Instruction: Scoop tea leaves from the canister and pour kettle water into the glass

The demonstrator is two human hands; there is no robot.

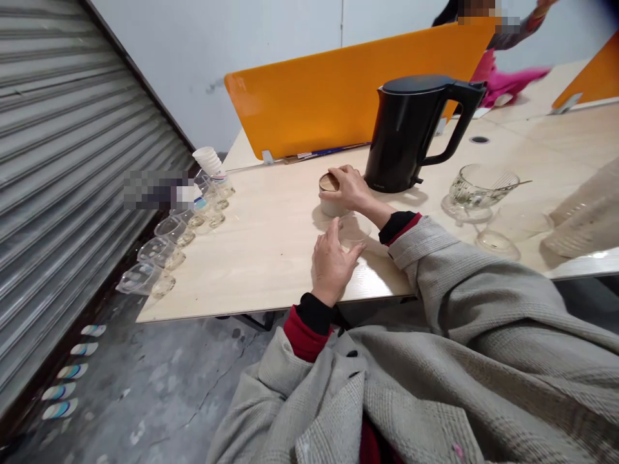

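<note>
- Centrally, near the table's (271, 270) front edge, the right hand (351, 187) rests over a small round beige canister with a wooden lid (329, 193), fingers curled on the lid and wall.
- Left hand (331, 261): fingers loosely together, tips touching a low clear plastic cup (355, 231); no pinch is visible.
- Handling, judged: the canister looks rigid and light, best gripped around its wall; the cup looks thin, slippery and easily crushed, so take it gently by the rim.
- Black electric kettle (409, 132) stands just behind the canister.
</note>
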